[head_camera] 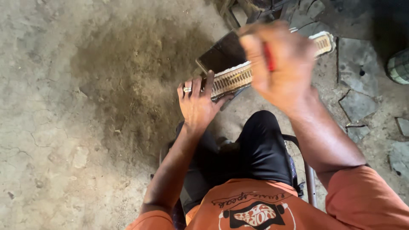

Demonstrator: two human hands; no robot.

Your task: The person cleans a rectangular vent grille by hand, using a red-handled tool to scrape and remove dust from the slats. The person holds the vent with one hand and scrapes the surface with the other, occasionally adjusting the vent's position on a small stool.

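In the upper middle of the frame, a finned radiator core [232, 79] propped on edge, dark face toward the upper left. Left hand [198, 104] clamped on its lower left end, fingers hooked over the fins; right hand [279, 64] closed round a red-handled tool [268, 57]. Best kept braced firmly, strokes light along the fins. Tool tip hidden, right hand blurred, core's far end partly covered.

The person wears an orange short-sleeved shirt [255, 208] with a dark printed emblem on the chest and black trousers [260, 149]. A pale metal ring [187, 89] sits on a finger of the left hand [197, 104].
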